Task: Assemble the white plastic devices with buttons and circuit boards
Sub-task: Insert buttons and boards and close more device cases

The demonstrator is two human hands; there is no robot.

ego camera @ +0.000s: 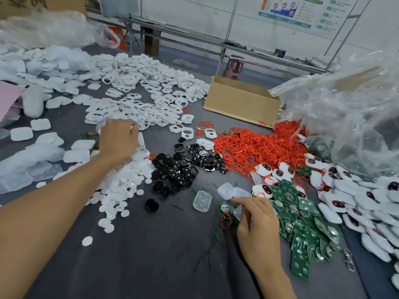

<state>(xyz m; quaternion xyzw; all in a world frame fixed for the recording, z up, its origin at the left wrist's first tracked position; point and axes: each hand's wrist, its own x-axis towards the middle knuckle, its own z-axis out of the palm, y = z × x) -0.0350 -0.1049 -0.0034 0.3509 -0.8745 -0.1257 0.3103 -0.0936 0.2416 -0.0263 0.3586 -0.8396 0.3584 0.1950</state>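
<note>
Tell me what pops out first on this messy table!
The bright red heap of rubber rings right of the middle grabs the eye first. Beside it to the left lie shiny black buttons and white discs, with green circuit boards near the right hand, which pinches a clear cover.

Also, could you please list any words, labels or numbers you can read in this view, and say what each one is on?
Nothing here is legible enough to quote.
Wall poster: headings, table rows and figures, all too small and blurred to read.
Cardboard box at the top left: large dark printed characters, cut off by the frame, unreadable.
Green circuit boards: no readable marking.
Open brown carton: no print visible.
</note>
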